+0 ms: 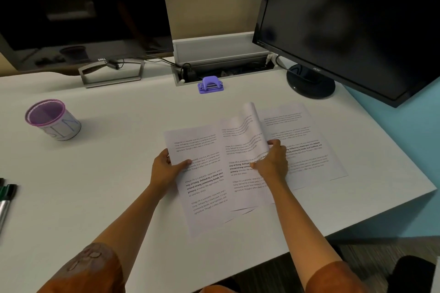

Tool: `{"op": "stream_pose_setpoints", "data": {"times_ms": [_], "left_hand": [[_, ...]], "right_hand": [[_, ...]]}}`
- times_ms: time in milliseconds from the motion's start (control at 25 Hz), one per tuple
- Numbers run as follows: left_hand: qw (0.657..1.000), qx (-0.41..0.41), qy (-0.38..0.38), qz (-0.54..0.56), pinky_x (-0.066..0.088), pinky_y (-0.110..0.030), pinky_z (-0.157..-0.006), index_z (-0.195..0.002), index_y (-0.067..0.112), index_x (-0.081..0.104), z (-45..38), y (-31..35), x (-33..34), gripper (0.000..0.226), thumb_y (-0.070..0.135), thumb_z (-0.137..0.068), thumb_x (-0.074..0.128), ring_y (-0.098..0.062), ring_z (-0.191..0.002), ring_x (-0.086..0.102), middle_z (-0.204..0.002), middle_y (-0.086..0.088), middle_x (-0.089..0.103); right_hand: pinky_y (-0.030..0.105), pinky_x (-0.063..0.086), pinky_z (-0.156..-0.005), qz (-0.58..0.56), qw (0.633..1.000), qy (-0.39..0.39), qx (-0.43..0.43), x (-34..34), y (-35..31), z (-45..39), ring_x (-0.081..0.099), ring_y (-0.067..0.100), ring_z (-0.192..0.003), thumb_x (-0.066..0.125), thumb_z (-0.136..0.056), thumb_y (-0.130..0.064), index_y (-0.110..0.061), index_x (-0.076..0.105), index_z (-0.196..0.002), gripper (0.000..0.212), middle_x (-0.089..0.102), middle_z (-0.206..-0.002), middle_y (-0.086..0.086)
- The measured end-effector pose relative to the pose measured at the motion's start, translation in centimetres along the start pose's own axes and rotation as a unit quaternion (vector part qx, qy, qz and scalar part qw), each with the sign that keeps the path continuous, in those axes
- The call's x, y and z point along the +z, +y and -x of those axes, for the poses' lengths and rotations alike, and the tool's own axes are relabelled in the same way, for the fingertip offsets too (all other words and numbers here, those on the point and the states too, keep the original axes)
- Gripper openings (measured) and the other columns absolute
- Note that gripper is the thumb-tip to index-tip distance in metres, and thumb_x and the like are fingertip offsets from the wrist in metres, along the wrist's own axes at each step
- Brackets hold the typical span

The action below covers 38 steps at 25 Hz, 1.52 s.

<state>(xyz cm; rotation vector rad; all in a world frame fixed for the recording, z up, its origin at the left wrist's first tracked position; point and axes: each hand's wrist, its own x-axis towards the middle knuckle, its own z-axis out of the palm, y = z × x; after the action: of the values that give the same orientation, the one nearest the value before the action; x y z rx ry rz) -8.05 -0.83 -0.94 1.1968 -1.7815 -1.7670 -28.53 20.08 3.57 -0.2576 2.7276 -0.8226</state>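
On the near side of the purple hole punch (210, 84), printed pages (247, 195) lay fanned across the white tabletop (119, 150), well apart from the punch. The left hand (166, 166) pinched the leftmost sheet (202, 188) at its left edge, with the thumb curled on the printed face and the other fingers hidden beneath the paper. The right hand (271, 162) had its fingers curled round the right edge of the middle sheet (242, 135). That sheet bowed upward, so its far corner stood off the pile and its lines of text looked wavy. A third sheet (307, 140), nearer than the punch and to its right, lay flat, partly under the right hand and the lifted page. More page edges showed beneath the pile's near end. Far to the punch's left stood a purple mesh cup (51, 119). Farther left and nearer lay markers (6, 197), cut by the frame edge. Just behind the punch ran an open cable tray (221, 71). Beyond it rose a dark left monitor (83, 7) and a dark right monitor (357, 19).
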Motion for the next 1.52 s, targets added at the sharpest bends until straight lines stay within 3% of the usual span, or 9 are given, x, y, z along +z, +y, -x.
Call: {"op": "stream_pose_setpoints", "data": {"times_ms": [120,400,560,800,920,1000,1160,1320,1520], "left_hand": [[1.000,0.003,-0.004,0.007,0.061,-0.039,-0.084,-0.122,0.015,0.063,0.1,0.1,0.0,0.054,0.016,-0.074,0.087,-0.018,-0.097,0.073,-0.115,-0.001,0.073],[0.999,0.031,-0.007,-0.016,0.062,-0.029,-0.073,-0.124,0.025,0.059,0.8,0.7,-0.1,0.060,0.037,-0.073,0.088,-0.015,-0.095,0.072,-0.115,0.009,0.070],[1.000,0.020,0.003,-0.018,0.063,-0.037,-0.078,-0.121,0.022,0.060,0.7,0.6,0.0,0.061,0.026,-0.069,0.091,-0.018,-0.095,0.073,-0.114,0.004,0.072],[1.000,0.009,0.004,-0.024,0.062,-0.040,-0.081,-0.123,0.019,0.060,0.4,0.4,0.0,0.064,0.024,-0.068,0.092,-0.019,-0.096,0.072,-0.116,0.001,0.072],[1.000,0.010,0.007,-0.027,0.062,-0.034,-0.077,-0.124,0.019,0.061,0.3,0.5,0.0,0.064,0.023,-0.068,0.092,-0.017,-0.095,0.073,-0.116,0.002,0.072],[1.000,0.012,0.007,-0.027,0.061,-0.030,-0.073,-0.124,0.019,0.060,0.3,0.5,0.0,0.065,0.023,-0.067,0.092,-0.016,-0.094,0.073,-0.115,0.003,0.072],[1.000,0.008,0.006,-0.027,0.061,-0.033,-0.074,-0.123,0.020,0.060,0.2,0.3,0.0,0.064,0.024,-0.068,0.092,-0.018,-0.094,0.072,-0.115,0.003,0.072],[1.000,0.007,0.007,-0.025,0.062,-0.029,-0.069,-0.120,0.024,0.060,0.2,0.3,0.0,0.061,0.025,-0.068,0.092,-0.015,-0.091,0.073,-0.112,0.006,0.071],[1.000,0.004,0.008,-0.029,0.062,-0.040,-0.081,-0.122,0.021,0.060,0.1,0.1,-0.1,0.066,0.026,-0.066,0.093,-0.019,-0.095,0.072,-0.113,0.005,0.071]], "right_hand": [[0.039,0.056,-0.081,-0.037,0.998,-0.012,-0.057,0.4,-0.3,1.0,0.059,0.030,-0.109,0.094,-0.061,-0.018,-0.014,0.040,-0.132,0.089,0.047,-0.129,0.011],[0.042,0.047,-0.104,-0.091,0.984,-0.108,-0.110,2.8,-1.7,3.9,0.046,0.028,-0.128,0.094,-0.061,-0.028,-0.014,0.026,-0.148,0.111,0.037,-0.143,0.011],[0.046,0.043,-0.107,-0.065,0.985,-0.102,-0.121,3.3,-2.0,4.1,0.042,0.027,-0.131,0.086,-0.070,-0.044,-0.012,0.029,-0.149,0.102,0.040,-0.143,0.011],[0.046,0.028,-0.117,0.041,0.998,0.041,-0.019,-0.5,1.5,-0.8,0.030,0.034,-0.142,0.072,-0.086,-0.039,-0.002,0.029,-0.151,0.086,0.031,-0.154,0.019],[0.044,0.011,-0.124,0.080,0.996,0.022,0.034,-1.7,3.6,-2.4,0.010,0.034,-0.152,0.065,-0.092,-0.039,0.001,0.013,-0.155,0.091,0.010,-0.163,0.022],[0.043,0.009,-0.124,0.090,0.995,0.007,0.039,-1.5,4.2,-2.7,0.009,0.033,-0.152,0.060,-0.094,-0.044,0.003,0.008,-0.155,0.092,0.008,-0.164,0.022],[0.045,0.021,-0.121,0.142,0.989,0.013,0.026,-0.9,3.8,-2.8,0.028,0.036,-0.146,0.055,-0.097,-0.042,0.006,0.021,-0.151,0.080,0.024,-0.159,0.025],[0.043,0.042,-0.105,0.193,0.981,0.035,0.011,-1.1,2.6,-2.7,0.054,0.036,-0.120,0.053,-0.096,-0.033,0.007,0.041,-0.137,0.058,0.051,-0.136,0.024],[0.039,0.052,-0.096,0.254,0.967,0.026,-0.008,-1.1,2.0,-2.2,0.059,0.035,-0.114,0.057,-0.091,-0.012,0.007,0.040,-0.134,0.050,0.051,-0.132,0.028]]}}
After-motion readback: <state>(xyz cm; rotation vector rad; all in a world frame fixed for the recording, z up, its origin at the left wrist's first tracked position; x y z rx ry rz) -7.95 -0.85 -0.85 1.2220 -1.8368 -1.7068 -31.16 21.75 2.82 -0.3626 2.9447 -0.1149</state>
